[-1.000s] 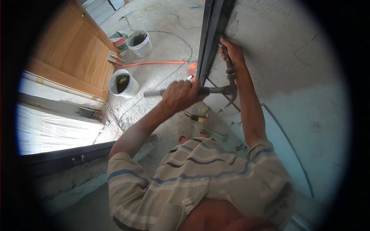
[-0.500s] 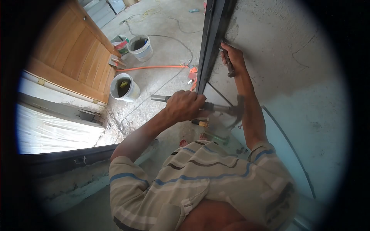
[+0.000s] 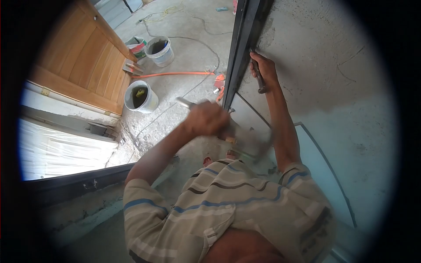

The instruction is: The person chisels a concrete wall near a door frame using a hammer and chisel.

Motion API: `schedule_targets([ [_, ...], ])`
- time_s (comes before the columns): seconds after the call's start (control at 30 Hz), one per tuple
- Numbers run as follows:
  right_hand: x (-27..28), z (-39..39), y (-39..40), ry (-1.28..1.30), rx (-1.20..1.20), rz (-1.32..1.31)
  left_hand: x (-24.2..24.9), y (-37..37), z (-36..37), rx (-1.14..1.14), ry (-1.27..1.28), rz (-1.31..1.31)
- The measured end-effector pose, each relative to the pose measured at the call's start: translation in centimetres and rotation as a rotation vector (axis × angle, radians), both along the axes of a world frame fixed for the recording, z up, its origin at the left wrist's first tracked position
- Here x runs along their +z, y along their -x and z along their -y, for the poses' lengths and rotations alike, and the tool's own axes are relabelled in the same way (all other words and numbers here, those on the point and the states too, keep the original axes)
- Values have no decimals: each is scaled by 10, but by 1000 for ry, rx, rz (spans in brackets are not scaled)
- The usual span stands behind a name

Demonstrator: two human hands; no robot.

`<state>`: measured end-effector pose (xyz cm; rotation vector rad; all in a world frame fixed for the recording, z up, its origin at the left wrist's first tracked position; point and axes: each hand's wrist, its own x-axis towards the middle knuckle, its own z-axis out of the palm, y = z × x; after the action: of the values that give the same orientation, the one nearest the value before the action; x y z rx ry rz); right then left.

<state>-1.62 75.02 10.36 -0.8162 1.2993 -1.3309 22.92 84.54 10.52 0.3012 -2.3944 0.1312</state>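
My left hand point(image 3: 208, 118) is closed around the handle of a hammer point(image 3: 185, 102); its grip end sticks out to the left and its head, on the right, is smeared by motion. Higher up, my right hand point(image 3: 265, 68) grips a dark metal chisel point(image 3: 262, 85). The chisel's butt end points down toward me, while its far end is at or close to the black metal frame point(image 3: 240, 55), beside the grey wall point(image 3: 307, 57). The exact contact is hidden by my fingers.
Two buckets point(image 3: 151, 98) point(image 3: 160, 57) stand on the concrete floor left of the frame. An orange hose point(image 3: 175, 74) and a dark cable point(image 3: 201, 46) cross it. A wooden door point(image 3: 83, 52) leans in at left. A yellow-and-black tool point(image 3: 229, 139) lies near my feet.
The hammer has swung downward, its head dropping away from my right forearm and blurring. My right hand and the chisel have stayed nearly in place against the frame.
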Motion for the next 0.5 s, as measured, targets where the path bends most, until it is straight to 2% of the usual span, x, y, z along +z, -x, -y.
schedule_targets([
  [0.03, -2, -1, 3, 9, 1, 8, -2, 8, 6, 363, -289, 181],
  [0.07, -7, -2, 5, 8, -4, 9, -1, 10, 10, 494, -434, 167],
  [0.13, -8, 7, 7, -5, -57, -26, 7, 5, 10, 536, -431, 101],
  [0.2, -12, 7, 9, 9, -53, -4, 10, 0, -10, 324, -304, 27],
  [0.27, -8, 8, 7, 18, -28, 4, 17, -1, -26, 10, -122, -45],
  [0.33, -6, 6, 6, -7, -47, -8, 7, 1, -17, -44, 39, 55],
  [0.4, -8, 7, 6, -12, -35, 2, -4, 13, 5, 348, -346, 269],
  [0.47, -7, 8, 8, -29, -50, -19, -9, 11, 8, 414, -419, 295],
  [0.5, -4, 10, 11, -18, -60, -18, -2, 13, -2, 336, -394, 214],
])
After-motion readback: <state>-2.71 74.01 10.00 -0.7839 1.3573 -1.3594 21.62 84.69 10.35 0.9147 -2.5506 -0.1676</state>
